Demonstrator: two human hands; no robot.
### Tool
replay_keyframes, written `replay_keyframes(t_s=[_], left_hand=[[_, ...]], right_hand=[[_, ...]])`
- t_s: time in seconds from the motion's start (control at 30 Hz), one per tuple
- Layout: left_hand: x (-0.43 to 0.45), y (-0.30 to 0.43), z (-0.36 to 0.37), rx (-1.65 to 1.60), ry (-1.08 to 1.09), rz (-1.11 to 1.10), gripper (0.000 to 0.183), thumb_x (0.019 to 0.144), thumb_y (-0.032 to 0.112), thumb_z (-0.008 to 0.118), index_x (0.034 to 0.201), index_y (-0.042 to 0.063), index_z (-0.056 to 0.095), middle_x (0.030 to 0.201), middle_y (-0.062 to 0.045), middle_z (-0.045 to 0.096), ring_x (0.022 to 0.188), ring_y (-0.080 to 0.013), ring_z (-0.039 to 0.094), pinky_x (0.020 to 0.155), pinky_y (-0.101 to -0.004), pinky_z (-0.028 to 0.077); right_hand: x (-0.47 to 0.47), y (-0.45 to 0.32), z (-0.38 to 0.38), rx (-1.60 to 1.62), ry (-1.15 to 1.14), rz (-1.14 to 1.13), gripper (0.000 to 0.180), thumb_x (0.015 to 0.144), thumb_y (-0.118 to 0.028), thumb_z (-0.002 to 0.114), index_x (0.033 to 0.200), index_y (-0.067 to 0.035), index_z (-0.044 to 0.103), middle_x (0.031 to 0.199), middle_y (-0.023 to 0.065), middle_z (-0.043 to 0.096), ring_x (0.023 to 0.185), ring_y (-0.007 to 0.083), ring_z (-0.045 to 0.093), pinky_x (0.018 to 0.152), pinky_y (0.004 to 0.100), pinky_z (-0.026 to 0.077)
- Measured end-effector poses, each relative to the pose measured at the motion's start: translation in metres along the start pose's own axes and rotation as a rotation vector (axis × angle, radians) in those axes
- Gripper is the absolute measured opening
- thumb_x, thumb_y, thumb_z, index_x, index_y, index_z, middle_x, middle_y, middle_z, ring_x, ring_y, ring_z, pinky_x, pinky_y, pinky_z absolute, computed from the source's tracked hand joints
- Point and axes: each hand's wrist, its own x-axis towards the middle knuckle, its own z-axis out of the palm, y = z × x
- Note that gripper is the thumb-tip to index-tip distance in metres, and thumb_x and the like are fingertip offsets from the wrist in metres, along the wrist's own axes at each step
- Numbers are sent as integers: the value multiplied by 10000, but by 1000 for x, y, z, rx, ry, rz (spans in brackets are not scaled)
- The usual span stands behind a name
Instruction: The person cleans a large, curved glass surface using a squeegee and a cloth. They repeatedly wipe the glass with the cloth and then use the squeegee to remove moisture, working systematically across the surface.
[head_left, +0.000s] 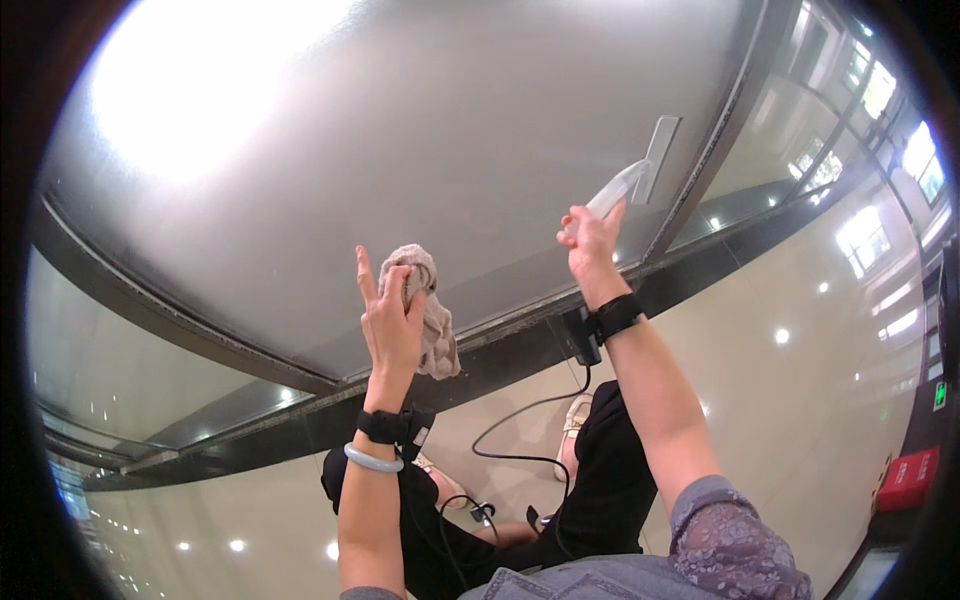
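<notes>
A large framed glass panel (480, 165) fills the view before me, with a bright glare at its upper left. My right hand (594, 234) grips the white handle of a squeegee (616, 187). The squeegee's straight blade (658, 154) lies against or very close to the glass, near the right frame bar. In my left hand (391, 319) is a crumpled beige cloth (439, 330), pinched between fingers and thumb while the index finger points up. The cloth hangs in front of the panel's lower edge; whether it touches the glass I cannot tell.
A dark frame bar (712, 142) borders the panel on the right. Below runs a dark floor strip (510, 367) beside shiny beige tiles (780, 390). A black cable (517, 455) loops from my right wrist strap across my legs. A red box (907, 480) stands at far right.
</notes>
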Motion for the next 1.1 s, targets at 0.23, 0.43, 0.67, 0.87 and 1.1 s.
replay_keyframes(t_s=[0.23, 0.43, 0.67, 0.87, 1.1], left_hand=[[-6, -5, 3, 48, 26, -36, 299, 812, 82, 643, 1100, 111, 569, 1491, -183, 294, 869, -367, 662, 740, -405, 549], [-6, -6, 4, -3, 122, -17, 289, 789, 53, 610, 1069, 113, 575, 1370, -124, 431, 1021, -361, 606, 846, -414, 508], [-3, 17, 11, -66, 165, -61, 274, 763, 43, 605, 1027, 110, 570, 1341, -117, 462, 1062, -357, 587, 853, -410, 506], [-7, 11, 6, 18, 98, -96, 263, 785, 41, 583, 1043, 75, 541, 1333, -117, 468, 1096, -336, 559, 896, -381, 467], [-3, 20, 3, 39, 50, -121, 271, 775, 29, 585, 1042, 56, 540, 1353, -143, 437, 1163, -332, 511, 932, -394, 443]], right_hand=[[-90, 38, 34, -42, -102, 205, 971, 807, 105, 487, 1487, -292, -79, 988, 158, 484, 554, 187, 524, 381, 254, 372], [3, 23, -4, -7, 126, 131, 903, 732, 111, 498, 1444, -312, 140, 1030, 98, 433, 599, 217, 503, 409, 271, 336], [90, 19, -37, -77, 263, 40, 1014, 750, 74, 539, 1489, -322, -32, 1025, 96, 463, 642, 198, 514, 451, 281, 356], [12, 18, 30, 64, 69, 192, 914, 784, 75, 487, 1465, -290, 0, 963, 117, 482, 539, 170, 492, 389, 255, 343], [129, -9, -25, -3, 275, 76, 1008, 659, 150, 457, 1487, -256, 48, 943, 157, 530, 442, 183, 459, 338, 276, 302]])
